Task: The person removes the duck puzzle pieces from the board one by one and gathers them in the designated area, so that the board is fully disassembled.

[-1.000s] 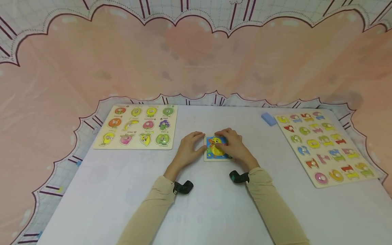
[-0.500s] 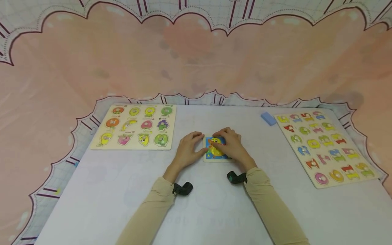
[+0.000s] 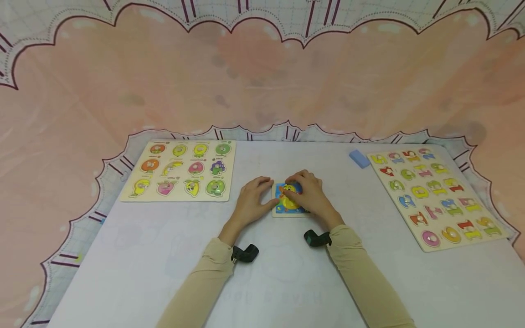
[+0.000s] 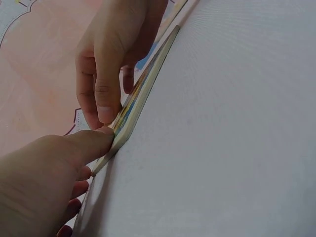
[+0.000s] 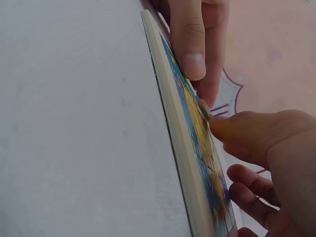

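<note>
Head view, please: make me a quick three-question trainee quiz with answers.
1. True or false: the blue block lies nearer the number board than the fruit board.
2. Which hand's thumb is over the yellow figure on the small puzzle?
3. How many rows does the fruit board have: A two, B three, C five?

Key: 1 true; 2 the right hand; 3 B.

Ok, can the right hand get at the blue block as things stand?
Probably yes: nothing visible stands between the right hand and the blue block, which lies forward and to its right. It would likely have to leave the duck puzzle first.
</note>
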`<state>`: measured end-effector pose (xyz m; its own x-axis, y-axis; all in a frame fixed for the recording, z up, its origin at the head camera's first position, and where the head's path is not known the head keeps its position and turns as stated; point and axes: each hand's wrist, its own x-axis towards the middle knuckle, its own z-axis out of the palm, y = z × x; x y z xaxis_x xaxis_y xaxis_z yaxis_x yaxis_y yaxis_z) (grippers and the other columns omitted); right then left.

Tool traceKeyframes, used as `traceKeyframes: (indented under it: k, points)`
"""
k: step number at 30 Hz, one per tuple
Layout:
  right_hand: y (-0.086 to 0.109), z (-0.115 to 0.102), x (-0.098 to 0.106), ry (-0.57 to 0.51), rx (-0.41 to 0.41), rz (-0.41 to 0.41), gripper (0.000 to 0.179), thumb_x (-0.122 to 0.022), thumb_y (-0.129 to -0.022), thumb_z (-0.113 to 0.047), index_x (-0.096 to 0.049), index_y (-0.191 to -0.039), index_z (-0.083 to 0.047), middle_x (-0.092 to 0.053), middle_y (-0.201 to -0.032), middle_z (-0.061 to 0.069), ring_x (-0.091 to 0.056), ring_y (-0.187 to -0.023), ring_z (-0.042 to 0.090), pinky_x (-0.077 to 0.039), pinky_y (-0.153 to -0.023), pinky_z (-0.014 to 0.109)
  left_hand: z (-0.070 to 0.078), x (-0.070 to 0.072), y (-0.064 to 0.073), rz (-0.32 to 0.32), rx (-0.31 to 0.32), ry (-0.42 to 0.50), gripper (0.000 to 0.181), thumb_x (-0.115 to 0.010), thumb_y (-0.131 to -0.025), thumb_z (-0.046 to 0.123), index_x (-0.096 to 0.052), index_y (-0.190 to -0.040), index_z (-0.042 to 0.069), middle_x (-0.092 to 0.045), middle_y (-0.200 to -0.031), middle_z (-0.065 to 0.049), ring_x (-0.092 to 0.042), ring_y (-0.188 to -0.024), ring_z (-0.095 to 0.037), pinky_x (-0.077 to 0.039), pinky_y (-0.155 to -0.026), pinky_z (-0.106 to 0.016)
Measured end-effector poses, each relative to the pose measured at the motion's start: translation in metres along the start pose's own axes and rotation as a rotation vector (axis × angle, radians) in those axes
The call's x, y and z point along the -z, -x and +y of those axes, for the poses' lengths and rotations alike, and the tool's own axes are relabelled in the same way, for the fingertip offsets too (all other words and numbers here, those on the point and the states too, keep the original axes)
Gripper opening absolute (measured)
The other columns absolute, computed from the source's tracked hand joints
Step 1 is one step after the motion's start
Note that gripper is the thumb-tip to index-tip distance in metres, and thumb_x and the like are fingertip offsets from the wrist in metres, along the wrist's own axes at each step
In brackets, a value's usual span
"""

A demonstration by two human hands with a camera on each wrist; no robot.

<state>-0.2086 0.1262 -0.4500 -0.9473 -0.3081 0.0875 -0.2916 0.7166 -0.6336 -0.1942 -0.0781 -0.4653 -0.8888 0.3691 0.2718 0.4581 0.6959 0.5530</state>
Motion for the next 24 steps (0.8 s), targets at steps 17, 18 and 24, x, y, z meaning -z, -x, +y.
traceKeyframes:
  k: [17,18,24]
  points:
    - [0.008,0.015,0.019,-0.113,-0.019,-0.013,0.038,-0.063,-0.089,-0.036,-0.06,-0.116,-0.01,-0.055,-0.119,0.007,-0.05,-0.114,0.025,-0.039,-0.104,0.046,0.003,0.001,0.002,-0.023,0.038,0.003,0.057,-0.069,-0.084,0.035,-0.054,-0.132,0.007,-0.051,-0.14,-0.008,-0.037,-0.137,-0.029,-0.026,-0.113,-0.051]
    - [0.008,0.016,0.021,-0.114,-0.026,-0.01,0.039,-0.063,-0.089,-0.036,-0.06,-0.116,-0.009,-0.055,-0.119,0.007,-0.05,-0.114,0.025,-0.039,-0.104,0.045,0.003,0.001,0.002,-0.022,0.039,0.001,0.057,-0.069,-0.084,0.035,-0.054,-0.132,0.008,-0.051,-0.14,-0.008,-0.037,-0.137,-0.029,-0.026,-0.113,-0.051]
    - [0.013,0.024,0.029,-0.134,-0.083,0.004,0.037,-0.063,-0.09,-0.033,-0.057,-0.118,-0.01,-0.056,-0.116,0.006,-0.052,-0.11,0.024,-0.043,-0.1,0.042,0.002,-0.001,0.001,-0.027,0.042,0.003,0.058,-0.069,-0.084,0.035,-0.054,-0.133,0.008,-0.051,-0.141,-0.006,-0.037,-0.138,-0.027,-0.026,-0.113,-0.05]
